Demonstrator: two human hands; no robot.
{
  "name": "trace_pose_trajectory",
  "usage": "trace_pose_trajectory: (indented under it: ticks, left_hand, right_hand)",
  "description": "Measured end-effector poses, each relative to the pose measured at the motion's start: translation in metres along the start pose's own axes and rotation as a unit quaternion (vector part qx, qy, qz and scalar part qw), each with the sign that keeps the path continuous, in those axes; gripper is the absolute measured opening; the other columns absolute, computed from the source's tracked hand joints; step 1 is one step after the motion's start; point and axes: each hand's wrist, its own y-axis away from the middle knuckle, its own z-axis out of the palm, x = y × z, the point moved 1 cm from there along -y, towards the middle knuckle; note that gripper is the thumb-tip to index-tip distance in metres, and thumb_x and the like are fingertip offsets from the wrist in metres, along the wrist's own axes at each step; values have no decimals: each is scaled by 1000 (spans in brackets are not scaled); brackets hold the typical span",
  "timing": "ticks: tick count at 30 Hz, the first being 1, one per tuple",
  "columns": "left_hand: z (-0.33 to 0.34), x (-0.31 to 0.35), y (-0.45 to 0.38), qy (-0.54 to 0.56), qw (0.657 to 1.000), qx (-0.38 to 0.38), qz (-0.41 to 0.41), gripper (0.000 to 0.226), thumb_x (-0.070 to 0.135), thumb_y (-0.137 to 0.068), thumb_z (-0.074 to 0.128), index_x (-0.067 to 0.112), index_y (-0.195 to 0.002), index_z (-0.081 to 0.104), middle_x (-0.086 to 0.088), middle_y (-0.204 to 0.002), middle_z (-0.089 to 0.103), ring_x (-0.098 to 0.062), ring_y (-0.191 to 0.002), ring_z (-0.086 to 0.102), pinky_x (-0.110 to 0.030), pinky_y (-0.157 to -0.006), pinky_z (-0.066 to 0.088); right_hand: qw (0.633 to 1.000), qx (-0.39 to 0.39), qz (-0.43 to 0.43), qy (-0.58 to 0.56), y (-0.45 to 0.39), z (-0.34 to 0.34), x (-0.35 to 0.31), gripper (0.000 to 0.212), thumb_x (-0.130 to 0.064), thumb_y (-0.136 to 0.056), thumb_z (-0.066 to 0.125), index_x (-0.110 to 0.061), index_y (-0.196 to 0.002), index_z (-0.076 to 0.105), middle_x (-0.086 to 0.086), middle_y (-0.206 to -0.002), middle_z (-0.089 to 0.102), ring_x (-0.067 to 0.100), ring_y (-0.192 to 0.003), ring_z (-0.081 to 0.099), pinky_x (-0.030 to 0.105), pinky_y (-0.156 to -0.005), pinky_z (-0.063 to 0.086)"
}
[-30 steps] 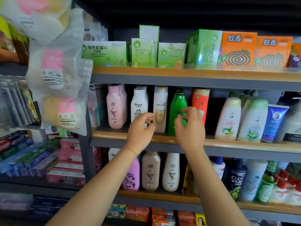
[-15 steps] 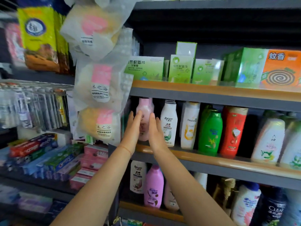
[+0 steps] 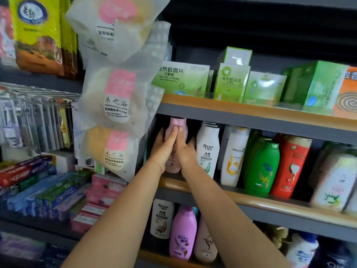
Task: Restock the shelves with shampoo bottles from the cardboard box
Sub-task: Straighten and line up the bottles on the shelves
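Here, pink bottle (image 3: 176, 144) between left hand (image 3: 164, 149), right hand (image 3: 185, 151)

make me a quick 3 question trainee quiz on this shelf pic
1. True or false: both hands touch the pink bottle.
2. Which bottle stands right beside the pink one? A) green B) white Raclen C) red
3. Fill in: the green boxes sit on the shelf ____ the shampoo row.

Key:
1. True. The left hand and right hand lie on either side of it with fairly straight fingers.
2. B, the white Raclen bottle; the green bottle and red bottle stand further right.
3. Above; the green boxes are on the upper shelf.
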Motion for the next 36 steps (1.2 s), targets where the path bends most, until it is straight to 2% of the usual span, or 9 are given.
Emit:
trace_pose_trajectory:
  ticks: [5,11,15,19,21,25,28,33,36]
  left_hand:
    - [-3,-1,-8,-16,1000,-17,4,69,76,-85,48,40,-143,47,10,-123,60,-8,-102,59,-24,-85,42]
    - [2,0,-9,-13,999,-30,-21,84,84,-73,42,42,-146,40,9,-124,55,-8,-104,53,-24,-86,38]
    - [4,-5,-13,-13,1000,-18,-20,80,82,-79,43,41,-147,39,12,-121,51,-5,-103,50,-16,-81,37]
    - [5,-11,-16,-21,999,-17,-20,102,98,-57,40,44,-143,43,11,-120,55,-9,-107,54,-27,-91,39]
    - [5,-10,-16,-19,1000,-19,-15,96,96,-65,40,43,-144,43,11,-119,53,-8,-105,53,-26,-90,38]
    - [6,-4,-18,-8,1000,2,-15,62,78,-88,35,41,-136,50,13,-108,57,-1,-91,56,-24,-83,41]
    - [3,2,-19,-33,999,19,-5,65,78,-89,34,35,-132,57,8,-111,61,-8,-95,60,-27,-82,45]
    - [-3,6,-8,-70,997,-2,13,73,82,-85,30,35,-135,54,7,-116,62,-12,-103,60,-24,-76,44]
    - [-8,12,3,-71,997,-15,4,66,77,-91,29,37,-137,52,10,-115,59,-10,-105,58,-18,-74,41]
  right_hand:
    - [1000,-11,23,1,-6,1,2,114,-90,-73,39,-17,-157,16,13,-154,40,31,-140,41,47,-115,34]
    - [999,-20,34,-5,-11,4,3,124,-98,-61,37,-19,-156,22,12,-149,47,30,-133,49,46,-112,38]
    - [999,-31,22,-19,-17,3,5,99,-84,-80,41,-14,-150,33,12,-140,54,30,-125,55,39,-107,43]
    - [999,-30,25,-18,-22,6,9,100,-87,-76,40,-15,-145,42,13,-128,63,28,-115,61,39,-102,47]
    - [999,-30,29,-20,-23,7,11,99,-86,-77,40,-16,-146,40,13,-129,62,27,-115,61,37,-100,47]
    - [998,-34,30,-30,-22,6,9,102,-86,-78,39,-15,-151,31,14,-136,57,29,-120,59,41,-104,46]
    - [997,-57,35,-31,-16,4,5,100,-84,-81,38,-16,-154,25,13,-141,53,29,-125,55,39,-104,44]
    - [996,-78,43,-11,-4,-1,0,102,-84,-79,38,-16,-154,24,14,-142,51,29,-125,55,37,-98,44]
    - [995,-85,39,-15,3,-4,-2,106,-86,-76,40,-16,-154,23,13,-142,51,29,-124,55,42,-104,46]
